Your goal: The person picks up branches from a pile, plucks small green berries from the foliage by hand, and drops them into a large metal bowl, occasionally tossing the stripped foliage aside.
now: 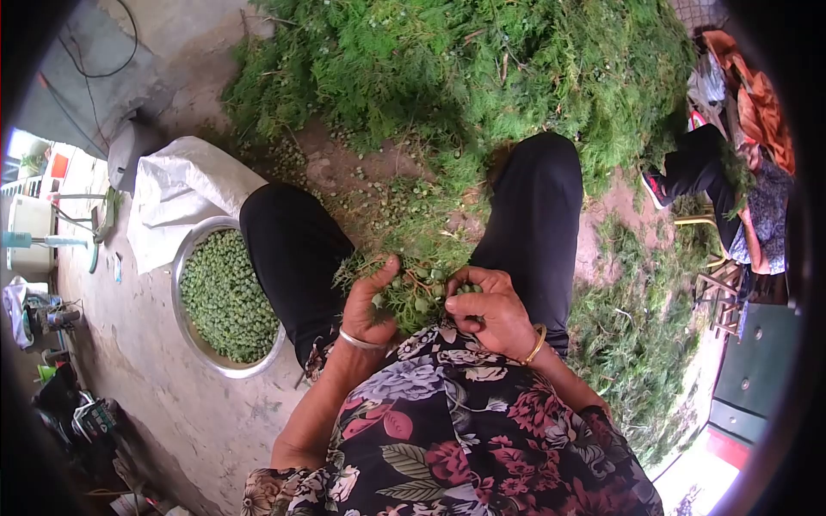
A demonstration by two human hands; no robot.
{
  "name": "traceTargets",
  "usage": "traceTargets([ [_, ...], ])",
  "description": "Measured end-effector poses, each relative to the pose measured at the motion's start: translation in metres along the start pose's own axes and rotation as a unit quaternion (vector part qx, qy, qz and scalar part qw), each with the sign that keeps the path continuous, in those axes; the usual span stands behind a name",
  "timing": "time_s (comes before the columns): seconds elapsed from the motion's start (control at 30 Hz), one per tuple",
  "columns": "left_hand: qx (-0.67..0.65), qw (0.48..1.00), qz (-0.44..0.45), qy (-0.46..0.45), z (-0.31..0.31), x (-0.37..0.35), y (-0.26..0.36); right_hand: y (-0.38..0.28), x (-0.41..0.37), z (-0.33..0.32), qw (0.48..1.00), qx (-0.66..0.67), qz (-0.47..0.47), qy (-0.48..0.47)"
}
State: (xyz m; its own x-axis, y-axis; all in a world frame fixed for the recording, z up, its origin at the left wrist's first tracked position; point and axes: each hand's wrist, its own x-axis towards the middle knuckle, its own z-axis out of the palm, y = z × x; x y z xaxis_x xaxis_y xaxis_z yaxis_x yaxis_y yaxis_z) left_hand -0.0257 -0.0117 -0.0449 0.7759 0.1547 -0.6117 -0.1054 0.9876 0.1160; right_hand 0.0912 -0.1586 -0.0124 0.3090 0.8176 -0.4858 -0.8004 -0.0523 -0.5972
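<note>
In the head view, a leafy green conifer sprig [419,292] with pale green cones lies between my hands, above my lap. My left hand [370,305] is closed around its left side, thumb pointing up. At its right side, the curled fingers of my right hand [490,311] hold several small green cones [469,291]. To the left of my knee, a round metal basin [182,297] is filled with green cones [225,297].
A large heap of cut green branches [465,69] covers the ground ahead. More branches [637,361] lie to my right. A white sack [185,193] lies behind the basin. Another person [757,215] sits at the far right, near a dark green cabinet [757,361].
</note>
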Motion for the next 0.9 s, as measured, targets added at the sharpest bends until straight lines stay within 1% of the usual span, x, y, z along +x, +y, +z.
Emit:
traceTargets([
  [0.07,-0.012,1.0,0.003,0.009,0.0,0.001,0.0,-0.002,0.0,0.003,0.999,-0.033,0.024,0.03],
  [0.1,-0.004,1.0,0.008,0.006,-0.001,0.002,0.0,-0.002,0.0,0.005,0.999,-0.034,0.024,0.03],
  [0.17,0.01,1.0,0.02,0.001,-0.003,0.003,0.0,-0.002,0.002,0.011,0.996,-0.056,0.013,0.069],
  [0.3,0.036,0.999,0.028,-0.026,-0.004,0.003,-0.002,-0.004,0.002,0.012,0.996,-0.063,0.015,0.061],
  [0.37,0.049,0.998,0.037,-0.007,-0.009,0.006,-0.003,-0.003,0.002,0.011,0.992,-0.105,0.019,0.064],
  [0.47,0.065,0.997,0.038,0.019,0.0,0.001,-0.002,-0.001,0.003,0.006,0.99,-0.12,0.017,0.071],
  [0.6,0.066,0.997,0.049,0.012,0.005,-0.001,-0.002,0.001,0.004,0.011,0.992,-0.099,0.0,0.079],
  [0.67,0.093,0.993,0.067,0.037,0.002,0.002,-0.003,0.003,0.005,0.009,0.992,-0.106,0.001,0.069],
  [0.77,0.092,0.993,0.077,0.02,0.008,-0.003,-0.002,-0.001,0.003,0.012,0.991,-0.12,0.005,0.063],
  [0.9,0.1,0.991,0.08,0.036,0.004,0.0,-0.002,0.002,0.004,0.014,0.988,-0.133,-0.007,0.079],
])
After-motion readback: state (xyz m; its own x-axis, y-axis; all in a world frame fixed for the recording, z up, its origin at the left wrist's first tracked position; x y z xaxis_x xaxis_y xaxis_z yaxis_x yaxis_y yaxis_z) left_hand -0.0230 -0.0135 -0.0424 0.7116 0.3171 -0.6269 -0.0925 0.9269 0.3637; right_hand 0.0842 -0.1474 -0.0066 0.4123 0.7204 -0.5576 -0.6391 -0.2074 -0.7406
